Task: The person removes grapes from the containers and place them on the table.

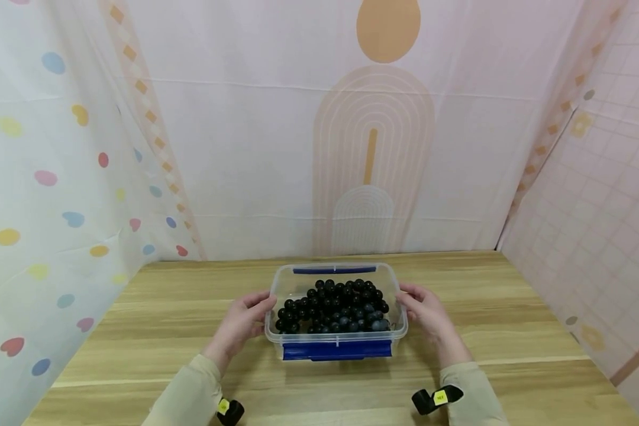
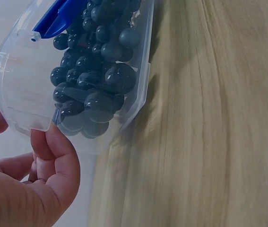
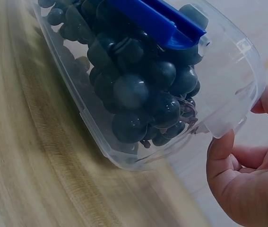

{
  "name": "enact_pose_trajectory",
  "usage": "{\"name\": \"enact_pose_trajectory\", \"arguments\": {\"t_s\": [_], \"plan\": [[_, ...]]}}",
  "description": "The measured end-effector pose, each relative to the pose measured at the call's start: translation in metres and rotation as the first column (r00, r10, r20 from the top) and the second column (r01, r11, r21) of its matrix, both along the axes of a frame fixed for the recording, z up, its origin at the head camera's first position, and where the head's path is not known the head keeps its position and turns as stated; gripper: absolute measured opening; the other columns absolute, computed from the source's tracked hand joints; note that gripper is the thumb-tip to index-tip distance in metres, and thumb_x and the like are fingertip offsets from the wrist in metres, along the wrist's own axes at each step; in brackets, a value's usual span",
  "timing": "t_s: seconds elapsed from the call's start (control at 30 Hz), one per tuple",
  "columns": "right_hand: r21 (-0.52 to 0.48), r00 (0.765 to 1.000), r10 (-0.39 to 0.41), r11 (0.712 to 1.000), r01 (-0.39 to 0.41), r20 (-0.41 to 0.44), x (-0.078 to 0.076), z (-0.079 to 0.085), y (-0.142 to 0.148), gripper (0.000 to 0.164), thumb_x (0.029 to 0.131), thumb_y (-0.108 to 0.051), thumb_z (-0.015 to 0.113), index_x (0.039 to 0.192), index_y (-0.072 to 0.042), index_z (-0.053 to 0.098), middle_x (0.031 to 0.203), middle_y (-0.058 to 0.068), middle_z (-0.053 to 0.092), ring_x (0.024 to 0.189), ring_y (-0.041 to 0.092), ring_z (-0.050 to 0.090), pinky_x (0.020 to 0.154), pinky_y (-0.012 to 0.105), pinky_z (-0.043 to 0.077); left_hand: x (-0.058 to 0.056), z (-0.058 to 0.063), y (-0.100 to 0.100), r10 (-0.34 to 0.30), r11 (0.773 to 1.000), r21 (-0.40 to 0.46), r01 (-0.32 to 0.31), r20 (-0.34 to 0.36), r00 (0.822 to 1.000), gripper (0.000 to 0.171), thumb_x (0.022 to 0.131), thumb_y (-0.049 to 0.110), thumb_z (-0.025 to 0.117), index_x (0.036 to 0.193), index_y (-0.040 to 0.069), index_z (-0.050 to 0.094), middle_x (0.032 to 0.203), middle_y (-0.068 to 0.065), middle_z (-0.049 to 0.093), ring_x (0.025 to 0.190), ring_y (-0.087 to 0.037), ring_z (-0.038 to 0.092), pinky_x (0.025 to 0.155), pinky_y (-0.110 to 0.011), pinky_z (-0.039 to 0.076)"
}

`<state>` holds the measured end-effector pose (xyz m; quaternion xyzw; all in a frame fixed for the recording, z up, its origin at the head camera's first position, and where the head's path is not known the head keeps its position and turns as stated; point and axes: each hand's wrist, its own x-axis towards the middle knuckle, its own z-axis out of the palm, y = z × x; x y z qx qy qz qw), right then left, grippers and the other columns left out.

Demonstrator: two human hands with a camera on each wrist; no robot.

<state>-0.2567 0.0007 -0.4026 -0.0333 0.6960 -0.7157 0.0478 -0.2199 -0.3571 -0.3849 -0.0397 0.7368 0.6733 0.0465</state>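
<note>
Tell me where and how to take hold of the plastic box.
Grip the plastic box by the rim at its short ends, left hand from the left, right hand from the right, as now. The rim seems to jut out there, giving a ledge to hold, while blue clips line the near and far sides. The grapes spread along its length, so two hands should keep it level.
</note>
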Motion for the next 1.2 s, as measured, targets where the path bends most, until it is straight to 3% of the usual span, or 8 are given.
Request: {"name": "enact_pose_trajectory", "arguments": {"t_s": [0.3,0.57,0.9,1.2], "plan": [[0.017,1.000,-0.012,1.000,0.012,0.006,0.0011,0.0008,0.0009,0.046,0.092,-0.010,0.055,0.130,0.012,0.040,0.093,0.003,0.055,0.082,0.010,0.053,0.064,0.019,0.045,-0.0031,-0.0033,0.0025,0.021,0.999,0.032,-0.021,-0.002,1.000,0.051,0.089,0.025,0.062,0.128,-0.005,0.048,0.102,-0.013,0.055,0.076,-0.017,0.053,0.067,-0.034,0.050],[0.017,1.000,-0.008,1.000,0.008,0.009,0.0012,-0.0005,0.0003,0.046,0.092,-0.010,0.056,0.129,0.012,0.042,0.095,0.006,0.054,0.081,0.012,0.053,0.062,0.019,0.044,-0.0038,-0.0041,0.0013,0.024,1.000,0.012,-0.024,0.003,1.000,0.049,0.090,0.025,0.061,0.128,-0.003,0.049,0.102,-0.014,0.055,0.076,-0.017,0.053,0.065,-0.032,0.049],[0.014,1.000,-0.020,1.000,0.019,0.009,0.0027,-0.0008,-0.0015,0.045,0.091,-0.010,0.056,0.128,0.011,0.043,0.106,0.018,0.053,0.086,0.016,0.054,0.065,0.020,0.045,-0.0041,-0.0014,-0.0002,0.027,1.000,-0.014,-0.027,0.006,1.000,0.047,0.090,0.023,0.061,0.127,-0.004,0.049,0.098,-0.011,0.054,0.076,-0.017,0.053,0.064,-0.031,0.049],[0.010,1.000,-0.020,1.000,0.020,0.003,0.0019,-0.0031,-0.0011,0.045,0.092,-0.011,0.057,0.129,0.011,0.043,0.103,0.011,0.054,0.083,0.011,0.053,0.066,0.020,0.045,-0.0052,-0.0022,0.0013,0.017,1.000,-0.009,-0.017,0.012,1.000,0.048,0.092,0.022,0.058,0.130,-0.004,0.044,0.097,-0.011,0.048,0.077,-0.017,0.051,0.066,-0.033,0.050]]}}
